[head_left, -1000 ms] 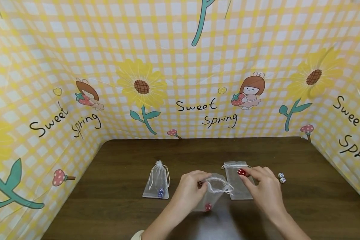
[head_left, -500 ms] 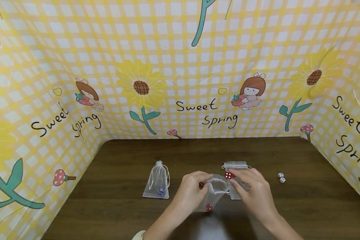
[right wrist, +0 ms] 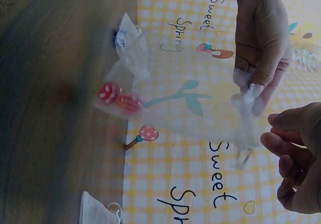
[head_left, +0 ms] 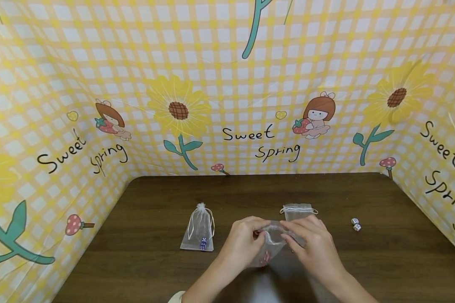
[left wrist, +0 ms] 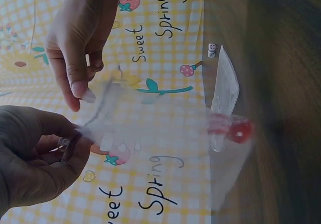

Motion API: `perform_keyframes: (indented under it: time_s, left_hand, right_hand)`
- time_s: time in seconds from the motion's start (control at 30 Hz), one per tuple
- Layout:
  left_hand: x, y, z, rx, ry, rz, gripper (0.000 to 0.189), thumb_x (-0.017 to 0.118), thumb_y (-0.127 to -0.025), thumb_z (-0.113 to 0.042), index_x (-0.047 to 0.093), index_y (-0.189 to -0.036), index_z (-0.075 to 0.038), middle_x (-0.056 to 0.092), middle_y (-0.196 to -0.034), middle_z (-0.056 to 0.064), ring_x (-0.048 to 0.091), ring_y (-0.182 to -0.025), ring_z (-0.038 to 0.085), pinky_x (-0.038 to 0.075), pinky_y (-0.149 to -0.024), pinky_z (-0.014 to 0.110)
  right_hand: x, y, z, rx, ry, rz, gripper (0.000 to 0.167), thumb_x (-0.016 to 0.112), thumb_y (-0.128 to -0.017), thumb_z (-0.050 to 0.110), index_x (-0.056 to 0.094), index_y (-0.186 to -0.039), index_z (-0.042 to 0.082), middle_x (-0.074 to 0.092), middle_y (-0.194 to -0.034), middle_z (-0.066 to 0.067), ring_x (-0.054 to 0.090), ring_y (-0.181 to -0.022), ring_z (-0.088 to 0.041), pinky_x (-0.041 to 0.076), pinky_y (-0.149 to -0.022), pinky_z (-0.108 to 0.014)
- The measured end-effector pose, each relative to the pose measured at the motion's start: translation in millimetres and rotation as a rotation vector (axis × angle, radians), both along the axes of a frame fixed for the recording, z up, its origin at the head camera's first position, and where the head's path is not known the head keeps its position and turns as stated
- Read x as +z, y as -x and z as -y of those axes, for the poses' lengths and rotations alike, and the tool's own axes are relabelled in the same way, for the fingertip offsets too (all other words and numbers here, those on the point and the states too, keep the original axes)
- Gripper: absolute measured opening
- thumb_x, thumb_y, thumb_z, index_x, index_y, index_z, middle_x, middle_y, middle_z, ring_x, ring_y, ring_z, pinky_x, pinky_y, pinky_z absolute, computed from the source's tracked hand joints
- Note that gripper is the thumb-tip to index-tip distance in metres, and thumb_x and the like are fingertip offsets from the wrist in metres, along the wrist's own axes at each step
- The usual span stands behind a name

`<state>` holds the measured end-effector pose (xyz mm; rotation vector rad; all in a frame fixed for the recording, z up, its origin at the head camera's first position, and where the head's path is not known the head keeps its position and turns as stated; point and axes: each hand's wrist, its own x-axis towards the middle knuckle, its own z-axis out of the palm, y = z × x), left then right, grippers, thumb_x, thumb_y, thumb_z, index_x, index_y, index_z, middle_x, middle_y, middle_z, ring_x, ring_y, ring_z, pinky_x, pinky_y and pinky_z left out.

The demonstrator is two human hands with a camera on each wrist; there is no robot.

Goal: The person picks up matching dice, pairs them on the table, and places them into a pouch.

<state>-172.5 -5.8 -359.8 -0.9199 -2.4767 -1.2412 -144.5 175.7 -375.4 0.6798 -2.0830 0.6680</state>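
Observation:
My left hand (head_left: 244,237) pinches the rim of a sheer white drawstring pouch (head_left: 274,248), which hangs over the table with its mouth spread. Low in the pouch are two red dice: a fairly sharp red die (right wrist: 109,92) at the bottom and a motion-blurred red die (right wrist: 129,103) just above it. At the other side of the mouth is my right hand (head_left: 312,244), thumb and forefinger apart and no die between them. In the right wrist view, the fingertips (right wrist: 268,138) of that hand are right at the rim.
A tied pouch (head_left: 197,229) with blue dice (head_left: 203,243) lies on the left of the brown table (head_left: 144,269). Behind my right hand lies another flat pouch (head_left: 297,212), partly covered. Two white dice (head_left: 356,224) sit to the right. A checkered cloth (head_left: 227,84) walls the table's back and sides.
My right hand has moved left to the pouch's mouth and let go of the red die, which has dropped in with the other one. The left hand has stayed in place.

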Motion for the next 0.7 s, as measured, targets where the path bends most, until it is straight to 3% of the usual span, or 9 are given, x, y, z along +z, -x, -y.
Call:
perform_keyframes:
  time_s: [0.1,0.2,0.3,0.43,0.5,0.57,0.7]
  left_hand:
    - [1.0,0.4,1.7,0.007,-0.004,-0.001,0.024,0.065,-0.077,0.009,0.069,-0.1,0.004,0.067,-0.096,0.011,0.061,-0.076,0.01,0.047,-0.061,0.012]
    - [3.2,1.3,4.1,0.022,-0.01,-0.004,0.024,0.065,-0.077,0.009,0.069,-0.1,0.004,0.067,-0.097,0.011,0.063,-0.078,0.013,0.048,-0.062,0.013]
    - [5.8,1.9,6.5,0.032,-0.02,-0.007,0.024,0.064,-0.078,0.009,0.069,-0.101,0.003,0.067,-0.097,0.011,0.062,-0.079,0.014,0.048,-0.062,0.014]
    - [8.6,2.2,9.2,0.038,-0.04,-0.011,0.024,0.064,-0.078,0.008,0.069,-0.101,0.003,0.067,-0.097,0.011,0.06,-0.076,0.012,0.049,-0.061,0.015]
    - [9.6,2.1,10.5,0.04,-0.046,-0.015,0.024,0.064,-0.078,0.008,0.069,-0.101,0.003,0.067,-0.098,0.011,0.061,-0.077,0.012,0.049,-0.061,0.016]
    - [10.5,1.8,11.5,0.039,-0.052,-0.018,0.024,0.064,-0.078,0.009,0.069,-0.1,0.003,0.067,-0.098,0.011,0.062,-0.078,0.014,0.049,-0.062,0.016]
    - [11.8,1.1,12.9,0.039,-0.056,-0.018,0.024,0.064,-0.078,0.008,0.069,-0.101,0.003,0.067,-0.099,0.011,0.063,-0.081,0.016,0.049,-0.064,0.017]
  right_hand:
    - [2.4,-1.8,-1,0.001,0.03,-0.001,0.045,0.048,-0.093,0.042,0.072,-0.092,0.004,0.068,-0.083,0.001,0.052,-0.076,-0.013,0.04,-0.071,-0.022]
    - [4.6,-4.0,-5,0.018,0.098,0.018,0.044,0.05,-0.092,0.042,0.072,-0.092,0.004,0.068,-0.084,0.0,0.052,-0.076,-0.014,0.04,-0.071,-0.021]
    - [5.7,-5.3,-10,0.038,0.175,0.043,0.034,0.061,-0.088,0.036,0.072,-0.094,0.005,0.069,-0.085,-0.002,0.05,-0.076,-0.012,0.039,-0.062,-0.015]
    - [3.4,-3.6,-17,0.011,0.226,0.085,0.019,0.076,-0.075,0.01,0.073,-0.094,0.008,0.069,-0.086,0.0,0.047,-0.072,-0.007,0.034,-0.052,-0.014]
    - [1.4,-2.6,-20,-0.018,0.24,0.164,0.024,0.077,-0.072,0.002,0.073,-0.094,0.009,0.067,-0.083,0.004,0.046,-0.069,-0.005,0.034,-0.053,-0.014]
    - [-1.0,-2.1,-21,-0.036,0.261,0.297,0.023,0.074,-0.074,0.002,0.073,-0.095,0.011,0.064,-0.078,0.006,0.045,-0.066,-0.004,0.035,-0.053,-0.017]
    - [-6.9,-0.3,-22,0.058,0.34,0.632,0.018,0.064,-0.087,0.012,0.071,-0.103,0.007,0.067,-0.087,0.001,0.054,-0.075,-0.001,0.045,-0.062,-0.019]
